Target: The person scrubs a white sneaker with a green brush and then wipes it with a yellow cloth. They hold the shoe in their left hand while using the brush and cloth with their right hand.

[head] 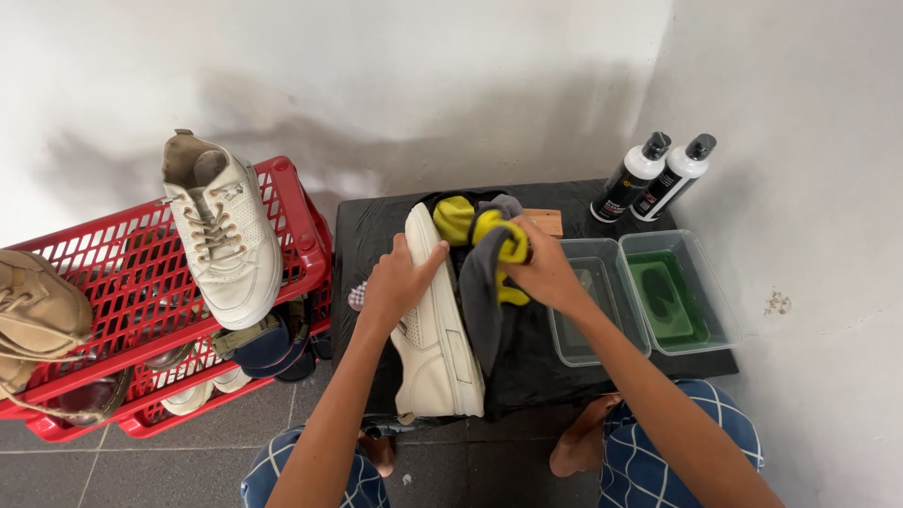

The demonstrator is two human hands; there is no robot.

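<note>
The left hand (400,282) had its fingers wrapped over the side of a cream sneaker (435,329) lying on the black table (376,226). The right hand (546,273) clutched a grey-and-yellow cloth (484,268) just beside the shoe. Two clear tubs (649,296) sat to the right, two bottles (654,176) behind them.

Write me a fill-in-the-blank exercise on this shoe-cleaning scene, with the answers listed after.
1. The left hand steadies a white ____ lying on the black table.
2. The right hand grips a grey and ____ cloth.
3. Another white sneaker rests on top of the ____ crates.
4. Two bottles with black caps stand behind two clear ____.

Answers: sneaker; yellow; red; tubs
</note>
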